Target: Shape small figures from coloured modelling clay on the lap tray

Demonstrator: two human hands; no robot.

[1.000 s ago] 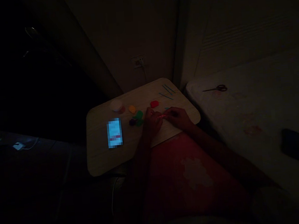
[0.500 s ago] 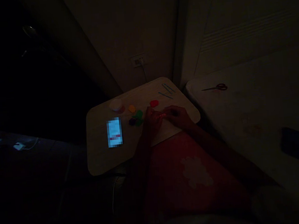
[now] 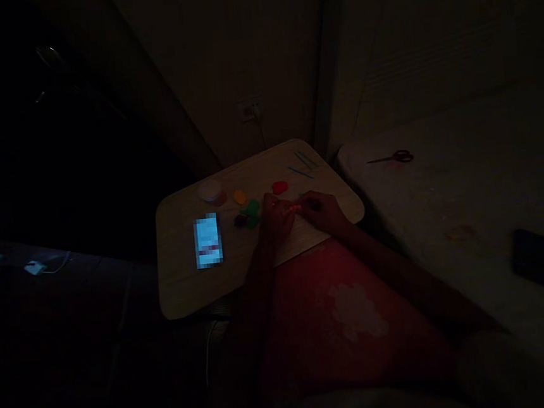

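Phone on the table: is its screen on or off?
On: the phone glows bright blue and stands out sharply from the dim table around it.

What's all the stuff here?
Table: one, pale wood, centre
Screen: one, blue, table's left
Tub: one, pale, table's back left
Lumps: at least four, orange, green, purple, red, table
Sticks: at least three, bluish, table's back right
Scissors: one, dark, pale surface
Dark object: one, bluish, pale surface
Socket: one, pale, wall
Corded block: one, whitish, floor
Cloth: one, red, bottom middle
Held piece: one, red, right of lumps
Left hand, right hand: two, dim, over table
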